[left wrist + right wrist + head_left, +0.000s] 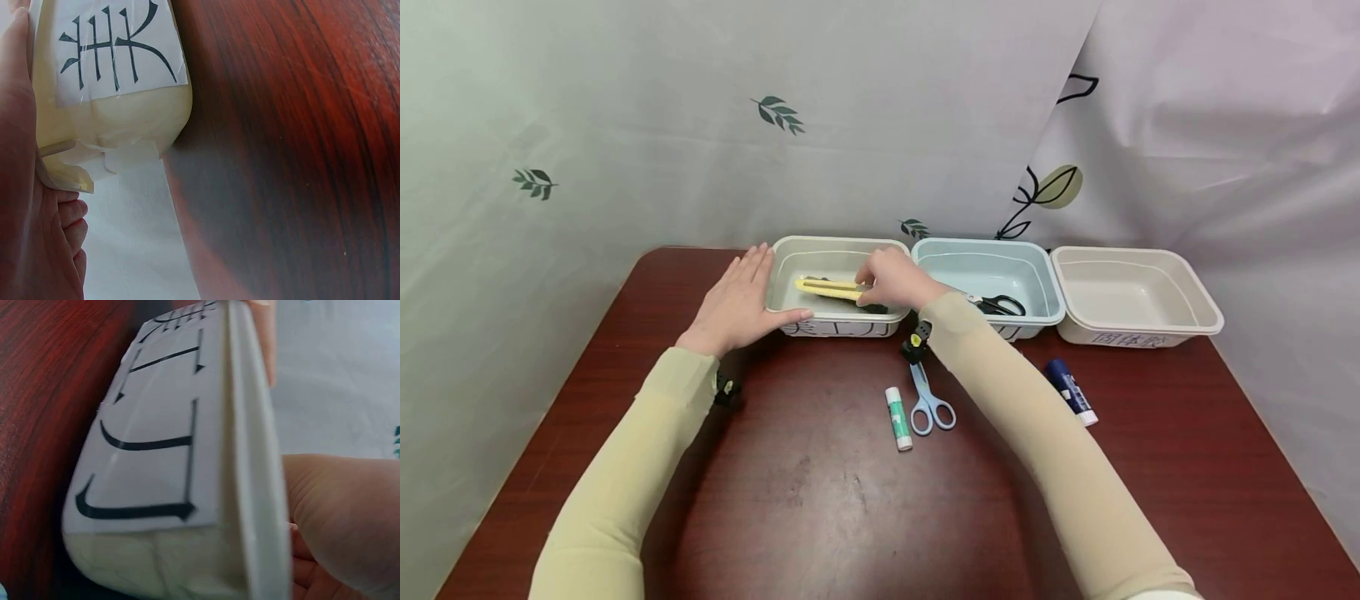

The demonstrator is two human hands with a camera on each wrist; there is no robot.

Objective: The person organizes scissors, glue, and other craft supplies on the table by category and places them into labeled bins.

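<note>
My right hand (895,280) reaches into the cream bin (838,242) at the left of the row and pinches the right end of a yellow utility knife (827,288). Something dark shows beneath the knife on the bin floor, partly hidden. On the bin's left end rests my left hand (733,302), fingers straight along the outside and thumb over the front rim. The left wrist view has the bin's labelled front (112,119) beside the palm. In the right wrist view the bin wall (256,456) hides most of the fingers.
A light blue bin (977,247) holding black-handled scissors (1002,306) stands in the middle, and a beige bin (1138,287) at the right. In front lie a green glue stick (898,419), blue scissors (931,408) and a dark blue glue stick (1070,392). A curtain hangs behind.
</note>
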